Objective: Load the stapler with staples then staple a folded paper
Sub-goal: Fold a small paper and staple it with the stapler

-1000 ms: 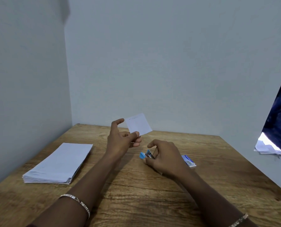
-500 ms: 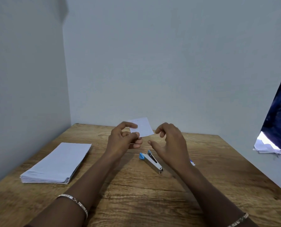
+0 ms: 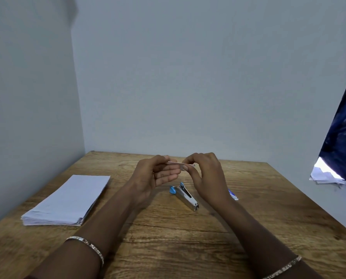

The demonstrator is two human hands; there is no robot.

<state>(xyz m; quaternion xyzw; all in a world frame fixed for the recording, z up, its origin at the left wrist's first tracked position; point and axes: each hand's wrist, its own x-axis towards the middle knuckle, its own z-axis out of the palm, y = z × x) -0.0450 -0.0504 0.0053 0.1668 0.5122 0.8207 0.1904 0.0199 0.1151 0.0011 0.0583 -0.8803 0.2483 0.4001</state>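
On the wooden bench (image 3: pixel 168 234) the stapler (image 3: pixel 185 196) lay untouched, just below and between the raised hands, while the left hand (image 3: pixel 158 174) and right hand (image 3: pixel 204 174) each pinched an end of the small folded paper (image 3: pixel 175 163) above it.

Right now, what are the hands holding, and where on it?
Both hold the small folded paper, seen edge-on: left hand pinches its left end, right hand its right. The stapler lies unheld.
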